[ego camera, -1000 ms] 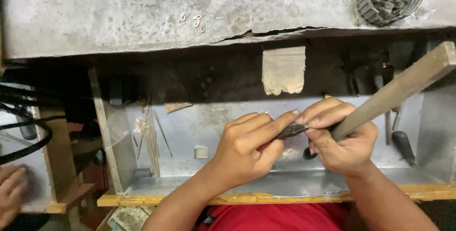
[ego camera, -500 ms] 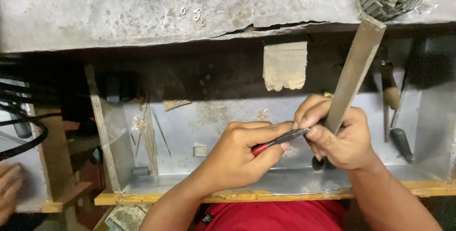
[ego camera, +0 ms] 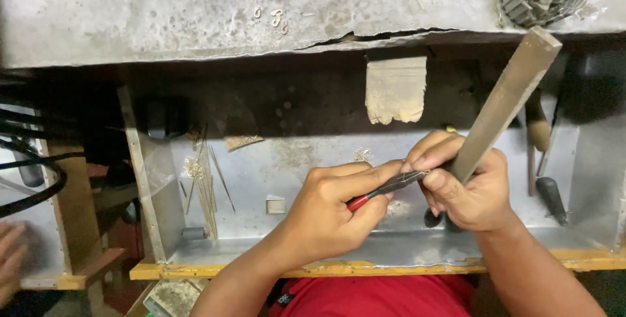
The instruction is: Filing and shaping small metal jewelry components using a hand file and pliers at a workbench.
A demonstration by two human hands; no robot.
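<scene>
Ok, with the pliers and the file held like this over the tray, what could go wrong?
The pliers in the left hand pinch something too small to make out; it could slip into the metal tray. The file in the right hand works close to bare fingertips and might scrape them.

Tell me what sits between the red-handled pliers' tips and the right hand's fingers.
Nothing visible does. The left hand holds the red-handled pliers, whose tips reach straight to the right hand fingertips. The long flat metal file in that hand angles up and away. Any piece pinched there is too small to tell.
</scene>
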